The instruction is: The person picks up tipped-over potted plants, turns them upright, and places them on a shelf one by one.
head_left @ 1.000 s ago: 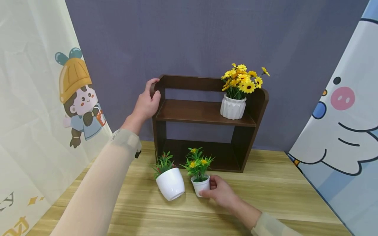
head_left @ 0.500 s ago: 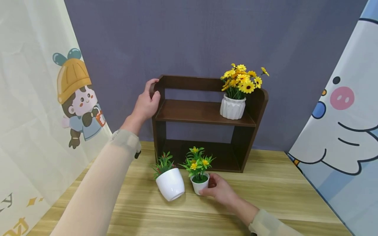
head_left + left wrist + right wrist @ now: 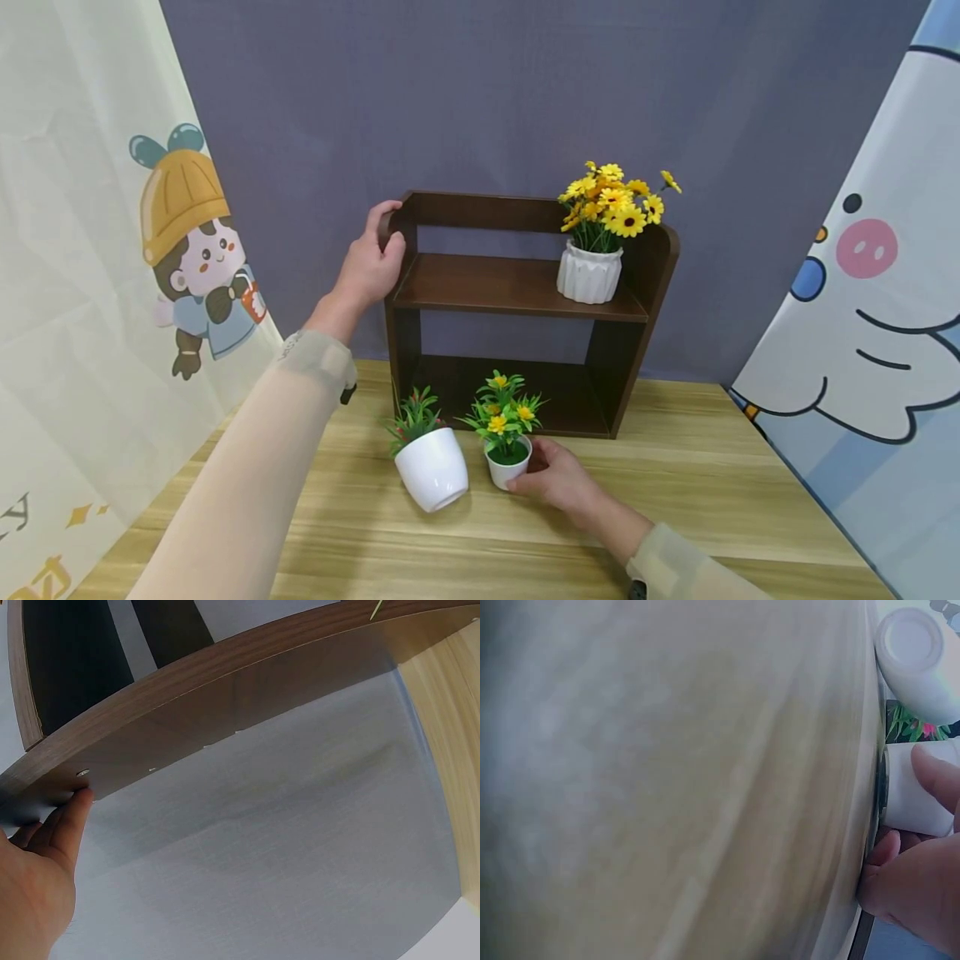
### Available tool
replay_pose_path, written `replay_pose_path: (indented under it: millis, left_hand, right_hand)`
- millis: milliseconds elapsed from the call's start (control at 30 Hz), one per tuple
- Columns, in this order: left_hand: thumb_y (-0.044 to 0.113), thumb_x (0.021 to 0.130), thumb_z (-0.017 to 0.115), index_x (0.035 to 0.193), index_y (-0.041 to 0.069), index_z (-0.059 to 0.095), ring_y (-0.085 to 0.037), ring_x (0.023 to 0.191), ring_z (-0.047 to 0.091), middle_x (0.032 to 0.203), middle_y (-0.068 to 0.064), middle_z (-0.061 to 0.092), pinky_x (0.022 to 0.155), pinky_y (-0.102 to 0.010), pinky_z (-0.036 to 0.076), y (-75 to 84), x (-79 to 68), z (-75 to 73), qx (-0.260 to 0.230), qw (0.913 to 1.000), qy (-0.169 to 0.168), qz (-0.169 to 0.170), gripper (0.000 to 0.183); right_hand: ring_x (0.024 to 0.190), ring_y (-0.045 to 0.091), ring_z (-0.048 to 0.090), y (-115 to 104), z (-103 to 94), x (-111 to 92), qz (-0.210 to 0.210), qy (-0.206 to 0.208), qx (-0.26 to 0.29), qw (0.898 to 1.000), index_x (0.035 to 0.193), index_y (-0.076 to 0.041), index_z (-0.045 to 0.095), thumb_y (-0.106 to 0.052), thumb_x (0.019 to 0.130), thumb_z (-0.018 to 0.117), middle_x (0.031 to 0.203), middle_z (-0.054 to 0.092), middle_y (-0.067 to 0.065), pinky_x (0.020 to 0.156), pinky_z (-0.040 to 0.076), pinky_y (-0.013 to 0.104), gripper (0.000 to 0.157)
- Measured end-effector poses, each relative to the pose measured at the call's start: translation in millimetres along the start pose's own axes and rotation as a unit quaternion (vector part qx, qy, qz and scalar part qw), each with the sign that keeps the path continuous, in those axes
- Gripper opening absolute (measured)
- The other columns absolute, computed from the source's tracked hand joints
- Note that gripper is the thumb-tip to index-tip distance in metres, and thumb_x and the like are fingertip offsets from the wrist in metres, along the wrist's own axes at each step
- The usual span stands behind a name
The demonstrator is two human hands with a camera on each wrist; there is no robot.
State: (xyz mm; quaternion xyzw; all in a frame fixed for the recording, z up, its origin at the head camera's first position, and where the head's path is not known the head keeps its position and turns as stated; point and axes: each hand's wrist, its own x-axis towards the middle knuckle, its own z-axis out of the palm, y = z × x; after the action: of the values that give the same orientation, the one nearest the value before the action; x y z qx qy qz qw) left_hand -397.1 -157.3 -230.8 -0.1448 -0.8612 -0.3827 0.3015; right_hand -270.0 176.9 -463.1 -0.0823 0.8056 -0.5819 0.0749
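My left hand grips the upper left side panel of a dark brown wooden shelf, thumb at the front edge. In the left wrist view, its fingertips touch the panel's outer face. My right hand holds a small white flowerpot with green leaves and yellow flowers by its right side. That pot stands upright on the table before the shelf. In the right wrist view, thumb and fingers lie on either side of the white pot. Left of it, a larger white pot with a red-dotted plant lies tilted.
A ribbed white pot of yellow daisies stands on the shelf's upper board, at its right end. The light wooden table extends to the right and front. Cartoon-printed curtains hang at both sides, a dark cloth behind.
My right hand and the small pot have shifted slightly away from me; the pot has turned and its green inside shows more. My left hand stays on the shelf.
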Motion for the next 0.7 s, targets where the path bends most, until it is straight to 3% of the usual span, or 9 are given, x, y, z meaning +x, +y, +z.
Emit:
replay_pose_path:
  millis: [467, 700]
  left_hand:
    - [0.040, 0.112, 0.038, 0.164, 0.040, 0.032, -0.027, 0.055, 0.048, 0.065, -0.007, 0.047, 0.056, -0.041, 0.044, 1.5, -0.2, 0.3, -0.001, 1.0000, 0.000, 0.000, 0.052]
    - [0.040, 0.112, 0.038, 0.164, 0.042, 0.032, -0.026, 0.054, 0.046, 0.065, -0.006, 0.046, 0.055, -0.040, 0.044, 1.1, -0.6, 0.5, -0.001, 1.0000, -0.002, -0.005, 0.053]
  right_hand:
    - [0.119, 0.027, 0.068, 1.9, -0.2, 1.8, -0.004, -0.006, 0.002, 1.000, 0.147, 0.008, 0.056, 0.001, 0.077, 0.091, 0.136, 0.072, 0.020, 0.104, 0.056, 0.042, 0.079]
    - [0.123, 0.030, 0.066, 2.2, 0.5, 0.4, 0.005, 0.000, 0.003, 1.000, 0.145, 0.006, 0.057, 0.003, 0.074, 0.091, 0.136, 0.071, 0.020, 0.110, 0.053, 0.048, 0.078]
